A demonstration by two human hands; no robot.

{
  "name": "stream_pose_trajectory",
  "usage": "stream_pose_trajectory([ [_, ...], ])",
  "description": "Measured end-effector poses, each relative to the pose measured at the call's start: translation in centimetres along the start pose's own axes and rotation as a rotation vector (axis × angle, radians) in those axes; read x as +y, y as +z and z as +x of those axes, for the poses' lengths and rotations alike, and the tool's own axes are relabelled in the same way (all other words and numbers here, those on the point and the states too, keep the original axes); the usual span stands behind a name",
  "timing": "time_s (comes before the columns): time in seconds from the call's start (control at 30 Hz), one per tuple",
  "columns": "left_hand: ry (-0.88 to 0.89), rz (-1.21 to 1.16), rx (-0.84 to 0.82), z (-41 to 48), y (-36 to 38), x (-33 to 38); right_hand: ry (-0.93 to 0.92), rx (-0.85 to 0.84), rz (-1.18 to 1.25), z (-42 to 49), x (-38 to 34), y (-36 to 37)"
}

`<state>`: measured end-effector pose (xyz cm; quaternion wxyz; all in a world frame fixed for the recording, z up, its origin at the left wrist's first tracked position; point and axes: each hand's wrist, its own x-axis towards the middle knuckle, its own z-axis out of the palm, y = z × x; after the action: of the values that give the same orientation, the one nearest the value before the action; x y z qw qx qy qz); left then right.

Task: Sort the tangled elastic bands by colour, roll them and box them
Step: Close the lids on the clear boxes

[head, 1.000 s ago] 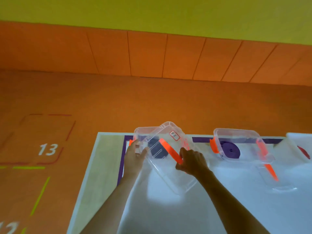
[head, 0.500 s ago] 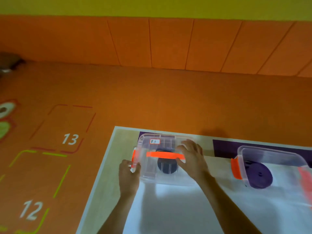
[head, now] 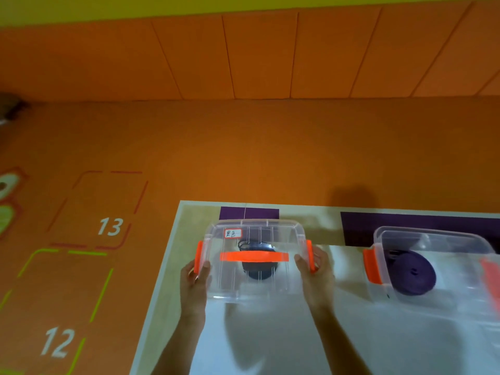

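Both left hand (head: pixel 193 284) and right hand (head: pixel 318 274) clamp fingers (head: pixel 301 262) on the lidded box (head: pixel 230 280) (second box (head: pixel 433 239) stands near).

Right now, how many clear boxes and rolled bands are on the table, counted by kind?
Clear boxes: 2, the labelled box, gripped by the left hand and right hand, and the right box.
Rolled bands: 2, a dark roll in the labelled box and a purple roll in the right box.
Total: 4
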<state>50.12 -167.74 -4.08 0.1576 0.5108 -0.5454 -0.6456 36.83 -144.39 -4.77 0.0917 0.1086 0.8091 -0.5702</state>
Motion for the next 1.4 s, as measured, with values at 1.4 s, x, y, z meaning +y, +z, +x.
stream_pose_trajectory([
  [1.4,0.987,1.493,-0.492,-28.5,10.5,-2.6,-0.212,0.045,-1.010,-12.9,5.6,-33.5],
])
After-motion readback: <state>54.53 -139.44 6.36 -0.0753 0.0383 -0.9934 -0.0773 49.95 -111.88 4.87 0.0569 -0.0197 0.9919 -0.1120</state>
